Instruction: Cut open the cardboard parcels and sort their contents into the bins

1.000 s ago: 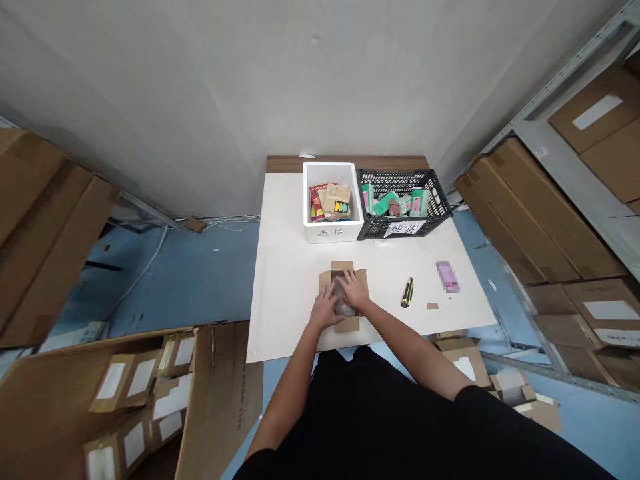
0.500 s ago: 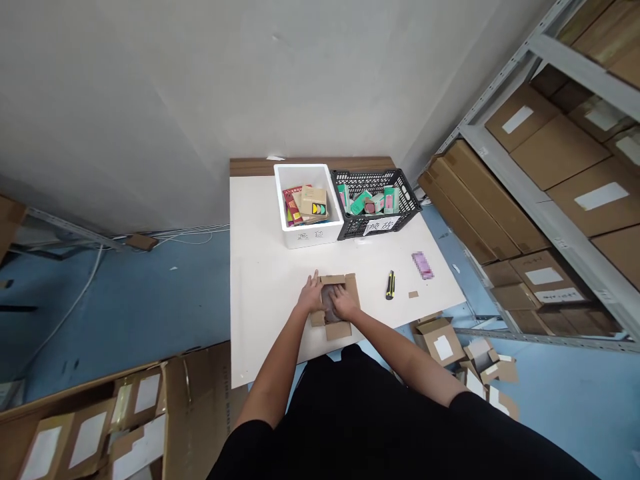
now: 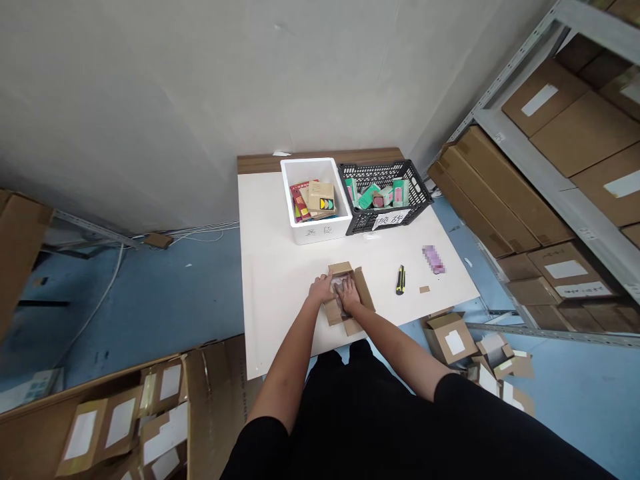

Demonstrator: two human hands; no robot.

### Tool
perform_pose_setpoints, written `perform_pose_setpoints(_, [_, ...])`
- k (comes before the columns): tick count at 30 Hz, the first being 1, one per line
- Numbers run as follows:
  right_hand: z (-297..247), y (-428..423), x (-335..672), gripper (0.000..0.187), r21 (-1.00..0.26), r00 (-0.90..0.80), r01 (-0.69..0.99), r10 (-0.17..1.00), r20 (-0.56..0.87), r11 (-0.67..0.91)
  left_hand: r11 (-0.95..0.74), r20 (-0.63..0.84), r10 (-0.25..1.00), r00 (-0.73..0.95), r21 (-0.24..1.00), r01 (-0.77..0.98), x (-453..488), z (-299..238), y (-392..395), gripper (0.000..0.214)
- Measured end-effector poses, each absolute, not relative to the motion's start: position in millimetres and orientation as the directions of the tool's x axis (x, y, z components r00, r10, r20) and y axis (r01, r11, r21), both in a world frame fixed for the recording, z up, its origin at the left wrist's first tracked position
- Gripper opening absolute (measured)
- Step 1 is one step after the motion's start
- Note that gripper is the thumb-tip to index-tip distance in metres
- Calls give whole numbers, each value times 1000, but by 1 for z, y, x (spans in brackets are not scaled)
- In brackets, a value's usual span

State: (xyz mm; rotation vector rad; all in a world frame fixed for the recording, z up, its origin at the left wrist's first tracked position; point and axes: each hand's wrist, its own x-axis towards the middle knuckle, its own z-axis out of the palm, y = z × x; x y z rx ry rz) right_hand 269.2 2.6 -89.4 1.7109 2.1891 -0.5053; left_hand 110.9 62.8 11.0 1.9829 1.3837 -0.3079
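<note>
A small open cardboard box point(image 3: 363, 288) lies on the white table point(image 3: 275, 300) with its flaps folded out. My left hand point(image 3: 321, 289) holds the box by its left wall, fingers over the edge. Inside, my right hand point(image 3: 349, 295) rests with fingers spread on a greyish, plastic-looking item point(image 3: 340, 287), mostly covered by that hand; its kind I cannot make out. To the right lies a black and yellow utility knife point(image 3: 401, 280), apart from both hands.
At the back stand a white foam box point(image 3: 320, 233) with several booklets or packets and a black plastic crate point(image 3: 415, 206) with green and pink cartons. A cardboard scrap point(image 3: 425, 289) and a blurred purple item point(image 3: 433, 259) lie right. Boxed shelves point(image 3: 550, 180) flank the right side.
The box has turned a little on the table, and its right flap now stands higher. My right hand has stayed inside, on the item. The whole view has shifted slightly.
</note>
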Motion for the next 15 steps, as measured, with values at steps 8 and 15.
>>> perform_pose_setpoints(8, [-71, -13, 273, 77, -194, -252, 964, 857, -449, 181, -171, -585, 710, 392, 397, 902, 109, 10, 67, 113])
perform_pose_setpoints(15, [-62, -20, 280, 73, -250, -222, 961, 877, -425, 122, -152, -587, 722, 367, 382, 911, 110, 8, 65, 114])
